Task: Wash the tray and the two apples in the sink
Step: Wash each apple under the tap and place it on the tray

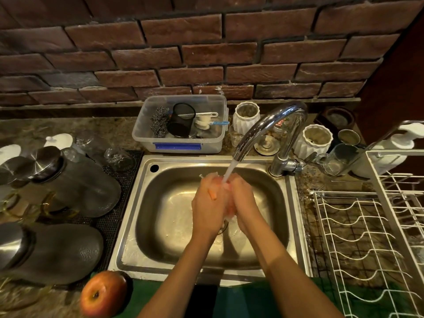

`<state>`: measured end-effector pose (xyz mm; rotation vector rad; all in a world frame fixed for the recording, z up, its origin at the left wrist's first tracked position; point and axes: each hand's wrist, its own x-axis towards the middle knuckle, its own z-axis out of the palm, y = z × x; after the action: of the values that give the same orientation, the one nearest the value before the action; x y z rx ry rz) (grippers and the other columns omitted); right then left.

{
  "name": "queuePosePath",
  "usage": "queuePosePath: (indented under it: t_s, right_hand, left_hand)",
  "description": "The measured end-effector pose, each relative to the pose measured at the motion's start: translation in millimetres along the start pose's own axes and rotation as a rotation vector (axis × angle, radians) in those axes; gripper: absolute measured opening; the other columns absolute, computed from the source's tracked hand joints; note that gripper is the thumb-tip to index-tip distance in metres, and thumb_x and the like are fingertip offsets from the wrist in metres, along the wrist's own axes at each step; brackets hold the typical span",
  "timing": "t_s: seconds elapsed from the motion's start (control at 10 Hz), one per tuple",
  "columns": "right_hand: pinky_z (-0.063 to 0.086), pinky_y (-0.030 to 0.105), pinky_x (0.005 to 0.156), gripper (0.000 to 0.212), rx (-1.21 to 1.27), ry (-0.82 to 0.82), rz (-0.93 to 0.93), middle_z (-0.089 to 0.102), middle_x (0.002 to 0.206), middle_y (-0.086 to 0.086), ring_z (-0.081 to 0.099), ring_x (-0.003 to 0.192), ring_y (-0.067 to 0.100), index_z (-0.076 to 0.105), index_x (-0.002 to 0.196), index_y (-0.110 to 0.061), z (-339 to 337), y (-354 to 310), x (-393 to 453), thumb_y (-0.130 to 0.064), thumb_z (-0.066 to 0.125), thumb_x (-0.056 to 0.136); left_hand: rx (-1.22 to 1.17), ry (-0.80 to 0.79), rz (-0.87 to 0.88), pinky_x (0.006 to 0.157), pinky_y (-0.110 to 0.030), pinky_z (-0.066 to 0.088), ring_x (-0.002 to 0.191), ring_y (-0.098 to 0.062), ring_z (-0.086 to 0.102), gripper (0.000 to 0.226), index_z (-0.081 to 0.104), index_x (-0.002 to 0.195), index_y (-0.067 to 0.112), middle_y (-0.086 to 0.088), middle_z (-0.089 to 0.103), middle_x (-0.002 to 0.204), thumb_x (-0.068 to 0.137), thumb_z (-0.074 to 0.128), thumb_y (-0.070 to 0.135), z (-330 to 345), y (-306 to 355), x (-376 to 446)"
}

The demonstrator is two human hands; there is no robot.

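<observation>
Brick wall at the far side, speckled stone bench [46, 127] below it, and a steel sink [146, 226] in the middle with the tap [270, 125] running. Both hands meet under the stream: left hand [207, 207] and right hand [244, 203] cupped together, fingers curled round a reddish apple [229, 208] pressed between the palms, over the basin. Second apple [104, 293] sits on the near left corner of the bench, just beside the sink rim. Dark glass jars [75, 187] crowd the left side. Far side, a clear plastic tub [179, 143] holds steel wool, a black mesh cup and brushes. White wire rack [367, 237] stands on the right.
</observation>
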<state>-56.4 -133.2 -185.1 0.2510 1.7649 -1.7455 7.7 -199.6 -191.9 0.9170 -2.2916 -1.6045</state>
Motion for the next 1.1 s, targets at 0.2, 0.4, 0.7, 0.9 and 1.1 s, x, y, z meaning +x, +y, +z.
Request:
queuePosePath:
  t_s: [0.2,0.4,0.7,0.9,1.1]
  right_hand:
    - [0.058,0.043,0.086,0.028,-0.077,-0.026,0.173,0.075,0.099,0.008,0.071,0.093,0.024,0.072,0.103,-0.021,-1.1,-5.5,0.6,-0.040,0.054,0.093]
    - [0.054,0.037,0.096,0.016,-0.209,-0.098,-0.260,0.055,0.129,-0.007,0.059,0.113,0.010,0.061,0.110,-0.046,1.3,10.0,-7.0,-0.040,0.051,0.099]
    - [0.054,0.032,0.082,0.020,-0.116,-0.051,-0.203,0.067,0.100,-0.001,0.066,0.100,0.026,0.064,0.103,-0.020,-4.3,-3.8,-2.8,-0.023,0.044,0.102]
    - [0.056,0.042,0.083,0.018,-0.128,-0.161,0.055,0.067,0.105,0.009,0.066,0.091,0.022,0.061,0.090,-0.025,-9.3,-18.6,6.0,-0.024,0.046,0.101]
    - [0.057,0.035,0.072,0.016,-0.033,-0.036,-0.128,0.071,0.099,0.005,0.069,0.093,0.022,0.063,0.106,-0.025,-3.8,2.8,3.7,-0.033,0.053,0.096]
  left_hand:
    - [0.046,0.022,0.085,0.087,-0.034,0.054,0.097,-0.011,0.064,0.037,0.064,0.113,0.031,0.013,0.067,0.103,0.087,0.044,0.048,-1.9,6.3,7.5]
    - [-0.593,0.052,-0.497,0.071,-0.039,0.055,0.086,-0.025,0.070,0.022,0.072,0.099,0.009,-0.009,0.074,0.091,0.085,0.065,0.024,-6.9,15.1,21.9]
    - [-0.270,-0.023,-0.019,0.084,-0.036,0.058,0.105,-0.012,0.066,0.016,0.061,0.106,0.057,0.010,0.068,0.113,0.097,0.051,0.049,-4.2,10.1,1.9]
    - [-0.106,-0.005,0.109,0.080,-0.030,0.054,0.102,-0.009,0.061,0.029,0.061,0.114,0.042,0.007,0.062,0.114,0.086,0.053,0.045,-0.5,11.6,5.1]
    - [-0.513,0.212,-0.324,0.074,-0.039,0.056,0.089,-0.021,0.067,0.012,0.069,0.099,0.024,-0.003,0.070,0.095,0.089,0.063,0.028,13.4,27.6,14.0]
